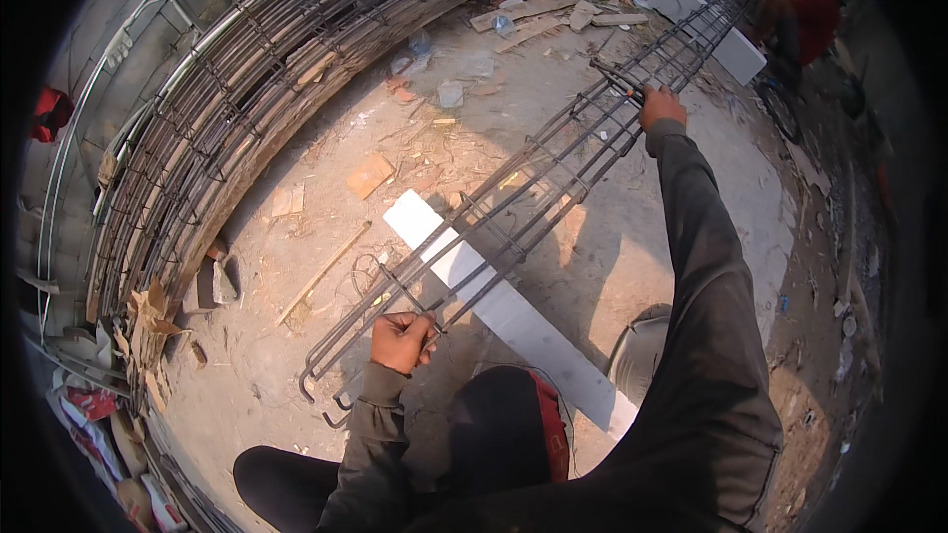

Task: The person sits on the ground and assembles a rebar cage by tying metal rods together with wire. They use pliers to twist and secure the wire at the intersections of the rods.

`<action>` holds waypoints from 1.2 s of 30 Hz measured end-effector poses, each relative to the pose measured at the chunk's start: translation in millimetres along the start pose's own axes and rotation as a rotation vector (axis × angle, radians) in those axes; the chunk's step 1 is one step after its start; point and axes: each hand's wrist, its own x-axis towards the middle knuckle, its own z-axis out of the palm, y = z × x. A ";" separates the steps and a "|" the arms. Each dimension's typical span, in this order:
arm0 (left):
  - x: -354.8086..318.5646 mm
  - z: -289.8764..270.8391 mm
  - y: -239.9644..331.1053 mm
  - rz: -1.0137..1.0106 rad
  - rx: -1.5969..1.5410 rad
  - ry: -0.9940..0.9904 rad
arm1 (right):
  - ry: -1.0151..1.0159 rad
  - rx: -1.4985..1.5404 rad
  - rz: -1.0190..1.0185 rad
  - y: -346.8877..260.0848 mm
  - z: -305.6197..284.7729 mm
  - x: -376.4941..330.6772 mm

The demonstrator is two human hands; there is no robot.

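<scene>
A long rebar cage [553,166] of straight bars and square stirrups slants from near my knees to the far right. Its near end, with hooked bar tips, rests over a white block beam [533,326]. My left hand [400,341] is closed in a pinch at the lower corner of a stirrup [400,286] near that end; its fingertips are partly hidden. Stretched far forward, my right hand [664,109] is closed on the cage's right side, where stirrups [614,77] sit bunched together. A second white beam [741,57] lies under the cage's far end.
A stack of rebar cages [247,69] runs along the left on a timber plank [267,133]. Wood scraps [528,20], a thin stick [324,273] and broken tile [369,176] litter the ground. A round container [637,355] stands beside my right arm. Another person in red [815,25] is at the far right.
</scene>
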 end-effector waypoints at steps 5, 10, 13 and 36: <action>-1.9 3.6 0.4 -0.008 -0.014 0.010 | 0.042 0.147 -0.008 -0.2 -11.9 -16.9; -1.5 -6.4 -6.0 0.004 -0.037 -0.011 | -0.090 1.402 0.090 -4.6 -24.6 -119.8; 6.2 -4.8 -7.2 0.048 -0.019 -0.076 | -0.424 1.737 -0.036 1.8 -113.4 -227.4; -22.4 -6.4 -30.8 0.461 0.637 0.032 | -0.684 -0.116 -0.569 -130.8 -216.2 -422.4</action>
